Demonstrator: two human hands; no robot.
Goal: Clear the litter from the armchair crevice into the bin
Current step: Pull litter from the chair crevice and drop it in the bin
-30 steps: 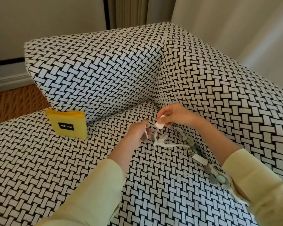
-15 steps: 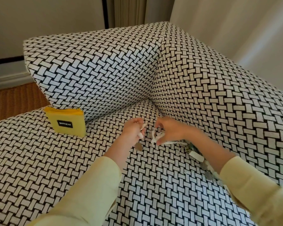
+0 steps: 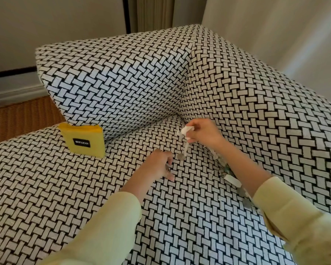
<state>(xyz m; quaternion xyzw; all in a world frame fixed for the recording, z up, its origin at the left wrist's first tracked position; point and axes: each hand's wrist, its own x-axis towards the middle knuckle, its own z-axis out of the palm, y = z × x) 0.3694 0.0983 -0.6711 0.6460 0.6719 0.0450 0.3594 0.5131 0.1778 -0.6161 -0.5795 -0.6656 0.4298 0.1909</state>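
The white paper scrap [image 3: 185, 131] is crumpled and pinched at its top between the thumb and fingertips of the right hand [image 3: 203, 133], lifted clear of the seat near the armchair's [image 3: 180, 207] back corner. A thin white strip [image 3: 185, 148] hangs from it down to a small round grey disc [image 3: 180, 156]; I cannot tell whether the disc dangles or lies on the fabric. To the lower left, well apart from the scrap, the left hand [image 3: 159, 165] is curled with a small dark grey piece [image 3: 167, 168] held between its fingers, one fingertip touching the seat. More litter [image 3: 225, 170], pale, grey and greenish bits, sits in a line where the seat meets the side panel [image 3: 256, 111], partly hidden by the right forearm. The upholstery is a black-and-white basket weave. A yellow pouch [image 3: 82, 140] with a black label leans against the backrest at the left.
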